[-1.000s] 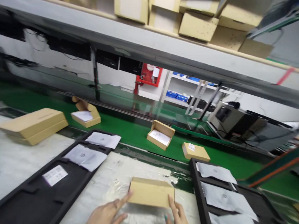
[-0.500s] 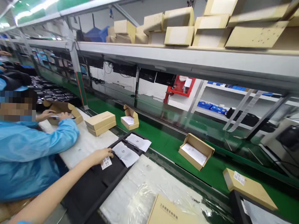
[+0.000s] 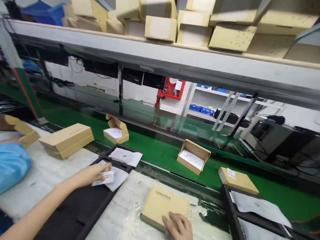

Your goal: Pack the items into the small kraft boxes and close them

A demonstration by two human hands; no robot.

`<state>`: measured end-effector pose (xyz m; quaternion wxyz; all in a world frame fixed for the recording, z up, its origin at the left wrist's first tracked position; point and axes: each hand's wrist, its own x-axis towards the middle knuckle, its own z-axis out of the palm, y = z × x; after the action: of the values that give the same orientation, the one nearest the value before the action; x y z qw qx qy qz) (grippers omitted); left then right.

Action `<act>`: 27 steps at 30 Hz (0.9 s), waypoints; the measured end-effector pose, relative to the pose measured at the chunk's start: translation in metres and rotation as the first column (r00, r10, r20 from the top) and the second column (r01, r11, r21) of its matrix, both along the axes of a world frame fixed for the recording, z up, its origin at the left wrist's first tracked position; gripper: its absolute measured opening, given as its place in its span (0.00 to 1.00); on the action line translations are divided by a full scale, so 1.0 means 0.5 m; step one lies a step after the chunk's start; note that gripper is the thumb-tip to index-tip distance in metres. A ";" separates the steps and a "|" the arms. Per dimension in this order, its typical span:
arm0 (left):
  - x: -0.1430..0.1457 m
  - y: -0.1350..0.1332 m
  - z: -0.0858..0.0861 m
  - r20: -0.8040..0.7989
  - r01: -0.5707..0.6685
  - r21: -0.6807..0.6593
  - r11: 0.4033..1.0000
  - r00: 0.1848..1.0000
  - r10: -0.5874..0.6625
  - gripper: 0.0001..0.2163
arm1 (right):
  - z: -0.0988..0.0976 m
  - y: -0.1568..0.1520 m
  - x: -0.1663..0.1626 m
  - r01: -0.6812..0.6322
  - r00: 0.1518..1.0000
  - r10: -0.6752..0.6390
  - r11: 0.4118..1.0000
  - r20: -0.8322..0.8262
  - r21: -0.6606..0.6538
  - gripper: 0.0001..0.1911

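Observation:
My left hand (image 3: 95, 173) reaches out to the left over a black tray (image 3: 75, 215). Its fingers pinch a small white label card (image 3: 105, 176), just above a white pouch (image 3: 118, 178) lying in the tray. My right hand (image 3: 178, 227) lies flat on the near edge of a closed cardboard box (image 3: 163, 204). The box has printed text on its lid and rests on the plastic-covered worktop (image 3: 125, 216) in front of me.
A second black tray (image 3: 229, 210) with white pouches stands at the right. On the green conveyor (image 3: 153, 151) are two open boxes (image 3: 192, 157) and a labelled closed box (image 3: 238, 180). Stacked closed boxes (image 3: 66, 139) and a co-worker's blue sleeve (image 3: 6, 163) are at the left. Cartons fill the overhead shelf (image 3: 178, 57).
My view has swung back to the right, away from the co-worker. My left hand has lifted the label card off the tray. My right hand is back in view, on the box.

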<state>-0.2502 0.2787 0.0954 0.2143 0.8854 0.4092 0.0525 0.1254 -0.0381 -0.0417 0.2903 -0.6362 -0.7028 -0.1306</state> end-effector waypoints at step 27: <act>0.020 -0.002 -0.123 -0.045 -0.067 0.182 0.981 0.996 0.076 0.30 | 0.068 0.554 0.179 0.122 0.992 -0.117 0.978 0.041 -0.168 0.35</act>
<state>-0.2403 0.2776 0.0340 0.1204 0.8870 0.4396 0.0742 0.2150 0.2387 -0.0077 0.2156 -0.6977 -0.6762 -0.0971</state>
